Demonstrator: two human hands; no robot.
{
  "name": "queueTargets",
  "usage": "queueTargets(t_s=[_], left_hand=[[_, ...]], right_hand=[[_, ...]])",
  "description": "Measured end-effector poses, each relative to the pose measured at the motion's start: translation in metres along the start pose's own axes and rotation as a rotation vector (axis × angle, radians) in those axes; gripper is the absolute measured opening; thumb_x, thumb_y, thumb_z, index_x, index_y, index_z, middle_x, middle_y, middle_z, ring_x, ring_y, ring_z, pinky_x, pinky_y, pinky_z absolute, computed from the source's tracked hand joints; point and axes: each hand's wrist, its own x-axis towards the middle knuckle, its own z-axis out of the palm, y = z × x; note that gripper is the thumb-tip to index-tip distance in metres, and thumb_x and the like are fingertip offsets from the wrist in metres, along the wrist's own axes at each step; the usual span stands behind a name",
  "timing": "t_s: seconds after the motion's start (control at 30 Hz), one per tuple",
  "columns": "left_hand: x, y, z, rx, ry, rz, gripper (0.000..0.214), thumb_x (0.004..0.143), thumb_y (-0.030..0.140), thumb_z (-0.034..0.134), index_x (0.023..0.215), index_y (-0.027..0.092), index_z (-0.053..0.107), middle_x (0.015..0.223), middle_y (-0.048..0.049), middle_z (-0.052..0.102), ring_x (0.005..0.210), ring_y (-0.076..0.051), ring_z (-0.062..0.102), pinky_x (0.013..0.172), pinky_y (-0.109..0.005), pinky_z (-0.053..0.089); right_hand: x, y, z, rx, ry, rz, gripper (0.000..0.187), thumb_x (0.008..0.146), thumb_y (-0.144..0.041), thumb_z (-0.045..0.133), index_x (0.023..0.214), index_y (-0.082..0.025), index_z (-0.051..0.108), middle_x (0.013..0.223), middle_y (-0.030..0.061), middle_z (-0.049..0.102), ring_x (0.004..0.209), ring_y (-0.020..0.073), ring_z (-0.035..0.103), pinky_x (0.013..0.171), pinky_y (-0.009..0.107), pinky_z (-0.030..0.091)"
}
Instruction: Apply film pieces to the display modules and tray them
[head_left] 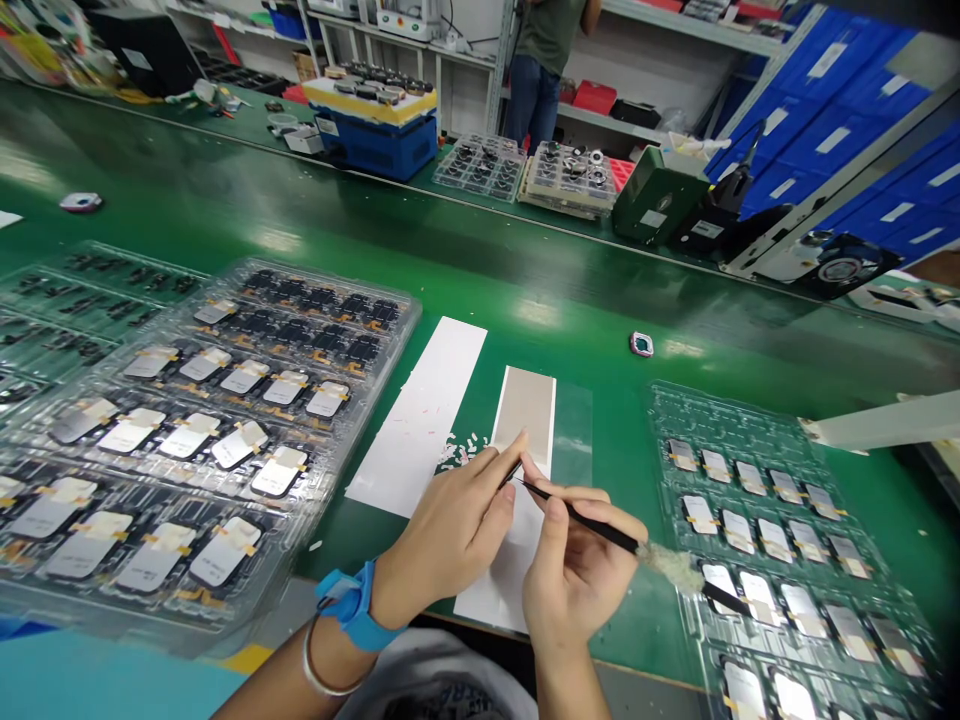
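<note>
My left hand (pixel 457 530) is pinched closed over a narrow backing sheet (pixel 525 405) of grey film lying on the green bench; what its fingertips grip is too small to make out. My right hand (pixel 574 570) is closed on black tweezers (pixel 577 520), whose tip meets my left fingertips. A tuft of pale fluff clings to the tweezers' rear end. Small white peeled scraps (pixel 459 448) lie just left of the sheet. A wider white sheet (pixel 424 420) lies beside it.
Clear trays of small parts with white-covered faces (pixel 187 440) stack at my left; another tray (pixel 772 540) sits at my right. A small pink-rimmed part (pixel 641 344) lies farther back. A person in jeans (pixel 536 90) stands by shelving beyond the far bench.
</note>
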Motion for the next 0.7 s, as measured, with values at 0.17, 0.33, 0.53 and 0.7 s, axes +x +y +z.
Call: queueTargets(t_s=[0.17,0.33,0.53,0.7], left_hand=[[-0.001,-0.001,0.000,0.004,-0.011,0.005,0.051,0.102,0.026,0.028,0.153,0.020,0.035,0.117,-0.0140,0.065,0.109,-0.029,0.064,0.092,-0.048,0.054],[-0.002,-0.001,0.000,0.020,-0.003,0.009,0.052,0.102,0.025,0.028,0.154,0.020,0.034,0.117,-0.0138,0.065,0.106,-0.028,0.064,0.091,-0.047,0.054],[0.000,0.000,-0.001,0.009,-0.005,-0.019,0.049,0.104,0.029,0.030,0.150,0.021,0.040,0.112,-0.0109,0.068,0.098,-0.027,0.066,0.084,-0.043,0.054],[0.001,0.000,-0.002,-0.058,0.009,-0.020,0.050,0.102,0.025,0.032,0.152,0.019,0.038,0.109,-0.0092,0.069,0.091,-0.024,0.064,0.078,-0.037,0.051]], right_hand=[[0.000,-0.002,-0.001,0.005,-0.032,0.006,0.020,0.093,-0.006,0.054,0.102,-0.024,0.049,0.089,0.0013,0.064,0.088,0.0153,0.070,0.080,0.040,0.064],[0.001,-0.002,-0.001,-0.002,-0.033,-0.009,0.020,0.094,-0.006,0.054,0.101,-0.023,0.048,0.088,0.0005,0.063,0.087,0.0153,0.070,0.080,0.041,0.064],[0.000,-0.003,-0.003,0.060,-0.001,0.008,0.023,0.093,-0.004,0.053,0.104,-0.023,0.049,0.092,0.0020,0.064,0.088,0.0157,0.069,0.078,0.038,0.064],[0.007,-0.006,-0.011,0.129,0.050,0.087,0.015,0.097,-0.013,0.049,0.104,-0.025,0.054,0.094,0.0023,0.060,0.090,0.0186,0.066,0.081,0.044,0.060]])
